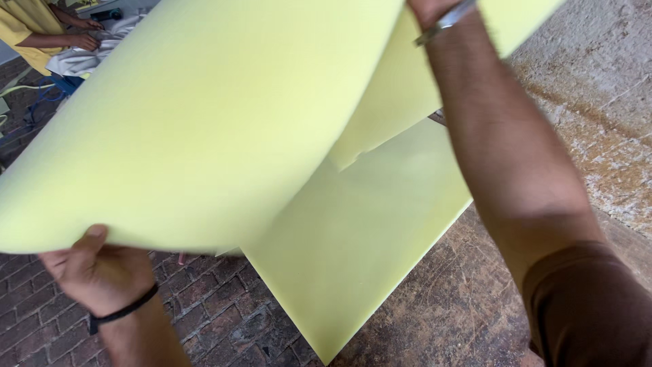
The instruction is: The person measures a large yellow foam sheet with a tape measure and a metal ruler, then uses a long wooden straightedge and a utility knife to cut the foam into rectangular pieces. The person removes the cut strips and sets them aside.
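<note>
Two hands on one pale yellow foam sheet point(197, 115). Left hand point(98, 272), lower left of the frame, pinched shut on the sheet's near bottom edge, thumb pressed on the face, fingers curled underneath. Right hand point(431, 10) cut off at the top edge of the frame, only wrist and metal bracelet point(445, 24) visible; grip impossible to tell, though seemingly up at the sheet's high end. Sheet stretched diagonally from lower left to upper right, long axis rising away from the left-hand fingers, lifted and bowed across the frame's centre. Second yellow foam sheet point(353, 238) below, flat on a worn bench point(441, 306), corner pointing to bottom centre. Brick floor point(204, 306) beneath. Another person's hands point(85, 34) on white cloth point(88, 58), upper left, well apart.
</note>
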